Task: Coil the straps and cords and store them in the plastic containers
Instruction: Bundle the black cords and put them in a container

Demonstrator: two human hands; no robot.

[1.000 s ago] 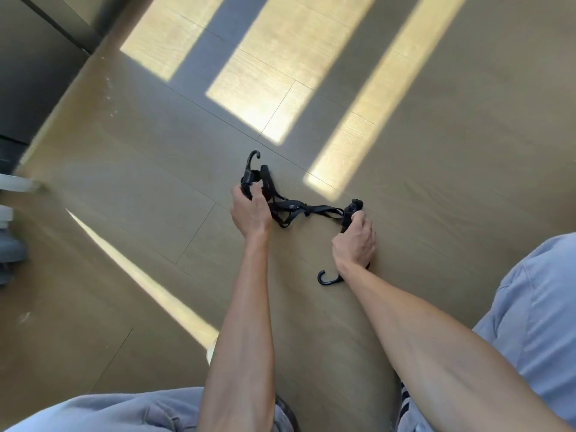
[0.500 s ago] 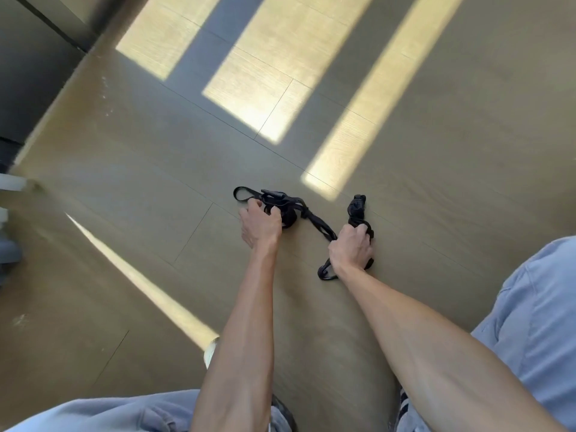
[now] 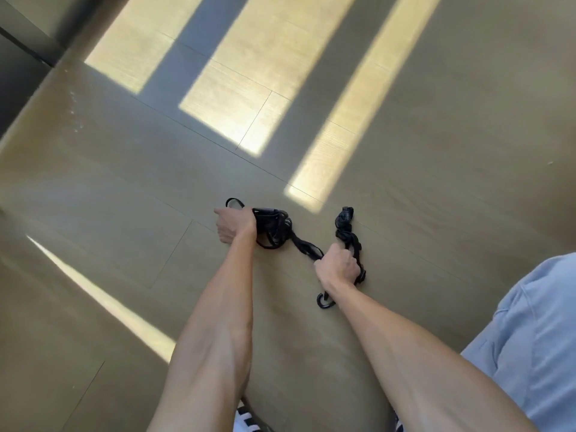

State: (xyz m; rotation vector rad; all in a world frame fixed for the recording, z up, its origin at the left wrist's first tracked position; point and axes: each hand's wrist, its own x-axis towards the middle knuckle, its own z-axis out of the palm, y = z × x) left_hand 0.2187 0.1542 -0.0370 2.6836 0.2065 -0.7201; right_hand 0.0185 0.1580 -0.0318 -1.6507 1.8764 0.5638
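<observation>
My left hand [image 3: 232,224] is curled round a bundle of loops of the black strap [image 3: 307,247], fingers wrapped tight on the gathered part; my right hand [image 3: 338,267] grips the other end of the same strap, fist closed round the webbing; the strap lies low over the wooden floor [image 3: 124,188], and a short slack length runs from the bundle down to my right hand. A second ago that bundle was looser and the strap stretched longer between my hands; now the loops sit thicker beside my left hand and my hands are closer, so the coil is growing. One hook [image 3: 324,302] pokes out just below my right hand, near my wrist; a small loop [image 3: 234,202] shows on the far side of my left hand from the bundle; a knotted black end [image 3: 344,218] stands up beyond my right hand. I judge the coiling about half done; the tail by my right hand has yet to be wound in. No plastic container is in view, so storing comes later; the loose hook could snag on the loops.
</observation>
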